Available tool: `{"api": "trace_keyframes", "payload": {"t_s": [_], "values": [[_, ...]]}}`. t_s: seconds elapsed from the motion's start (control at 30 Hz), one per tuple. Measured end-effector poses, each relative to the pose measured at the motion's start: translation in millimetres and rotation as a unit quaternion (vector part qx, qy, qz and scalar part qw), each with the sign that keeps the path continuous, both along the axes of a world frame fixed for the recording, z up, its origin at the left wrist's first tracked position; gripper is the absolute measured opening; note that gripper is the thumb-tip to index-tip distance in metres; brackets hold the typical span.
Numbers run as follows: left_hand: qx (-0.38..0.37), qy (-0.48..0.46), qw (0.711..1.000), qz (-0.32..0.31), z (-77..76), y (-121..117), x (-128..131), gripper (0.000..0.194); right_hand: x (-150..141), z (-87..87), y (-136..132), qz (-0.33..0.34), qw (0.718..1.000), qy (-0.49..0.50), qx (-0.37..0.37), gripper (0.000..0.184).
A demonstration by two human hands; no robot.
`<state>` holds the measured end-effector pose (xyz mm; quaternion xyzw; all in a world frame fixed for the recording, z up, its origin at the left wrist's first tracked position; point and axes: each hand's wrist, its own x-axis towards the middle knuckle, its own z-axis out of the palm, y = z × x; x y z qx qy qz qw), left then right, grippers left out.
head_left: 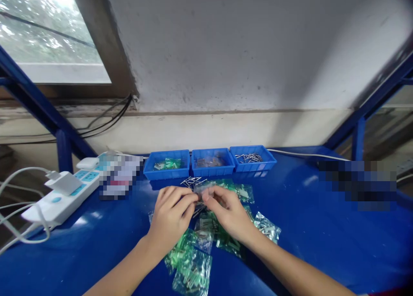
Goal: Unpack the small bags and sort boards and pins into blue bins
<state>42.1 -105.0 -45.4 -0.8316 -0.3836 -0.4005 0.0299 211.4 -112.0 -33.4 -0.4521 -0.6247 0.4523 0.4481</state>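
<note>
Over a blue table (pixel 322 244), my left hand (pixel 171 214) and my right hand (pixel 227 212) meet at the fingertips. Both pinch a small clear plastic bag (pixel 203 193) between them, with thin metal pins at it. A heap of small clear and green bags of metal parts (pixel 196 253) lies under and in front of my hands. More such bags (pixel 243 192) lie just behind my right hand, and a few loose metal pins (pixel 192 182) lie behind my left hand.
Three blue trays stand in a row at the back: the left one (pixel 167 164) holds green bags, the middle one (pixel 212 162) dark parts, the right one (pixel 253 158) metal pins. A white power strip (pixel 61 197) with plugs and cables lies at left.
</note>
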Motion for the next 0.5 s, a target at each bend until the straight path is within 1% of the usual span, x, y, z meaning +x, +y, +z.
{"api": "trace_keyframes", "payload": {"t_s": [0.03, 0.07, 0.1, 0.13, 0.17, 0.2, 0.23, 0.27, 0.3, 0.33, 0.37, 0.4, 0.43, 0.5], "values": [[0.010, 0.014, 1.000, 0.001, 1.2, -0.2, 0.3, 0.018, -1.3, -2.3, -0.1, -0.016, 1.000, 0.013, -0.004, 0.017], [0.012, 0.024, 1.000, 0.003, 3.0, 0.4, -0.1, 0.020, -1.4, -3.8, -0.1, -0.036, 0.999, 0.016, 0.008, 0.013], [0.006, 0.032, 0.999, 0.002, 5.5, 1.9, -1.8, 0.021, 0.1, -3.7, 0.1, -0.060, 0.997, 0.008, 0.036, 0.009], [-0.010, 0.042, 0.999, -0.001, 8.9, 4.4, -5.2, 0.020, 3.6, -1.6, 0.6, -0.092, 0.992, -0.008, 0.081, 0.006], [-0.037, 0.052, 0.998, -0.003, 12.8, 7.7, -10.6, 0.019, 9.2, 2.7, 1.6, -0.130, 0.981, -0.026, 0.139, 0.004], [-0.073, 0.061, 0.995, -0.002, 17.2, 11.4, -18.0, 0.017, 16.7, 8.8, 3.1, -0.174, 0.962, -0.039, 0.207, 0.003], [-0.116, 0.072, 0.991, -0.001, 21.5, 15.2, -27.4, 0.016, 25.5, 16.1, 5.2, -0.224, 0.932, -0.044, 0.280, 0.003], [-0.161, 0.080, 0.984, 0.004, 25.4, 18.8, -38.2, 0.017, 35.0, 23.7, 8.1, -0.276, 0.894, -0.043, 0.350, 0.006], [-0.202, 0.093, 0.975, 0.005, 28.3, 21.8, -49.9, 0.019, 44.4, 30.5, 11.9, -0.327, 0.849, -0.043, 0.412, 0.010], [-0.240, 0.114, 0.964, 0.001, 29.9, 24.0, -61.6, 0.021, 52.7, 35.5, 16.4, -0.370, 0.807, -0.055, 0.457, 0.015], [-0.274, 0.138, 0.952, -0.007, 30.1, 25.5, -72.4, 0.023, 59.3, 38.0, 21.4, -0.391, 0.780, -0.085, 0.481, 0.020], [-0.302, 0.162, 0.939, -0.015, 28.9, 26.5, -81.5, 0.025, 63.6, 37.6, 26.7, -0.394, 0.769, -0.135, 0.485, 0.022], [-0.323, 0.182, 0.929, -0.016, 26.7, 27.2, -88.2, 0.027, 65.5, 34.3, 31.8, -0.377, 0.774, -0.196, 0.470, 0.024], [-0.347, 0.197, 0.917, 0.003, 20.8, 28.7, -93.5, 0.026, 62.6, 20.9, 38.8, -0.309, 0.802, -0.311, 0.405, 0.027]]}}
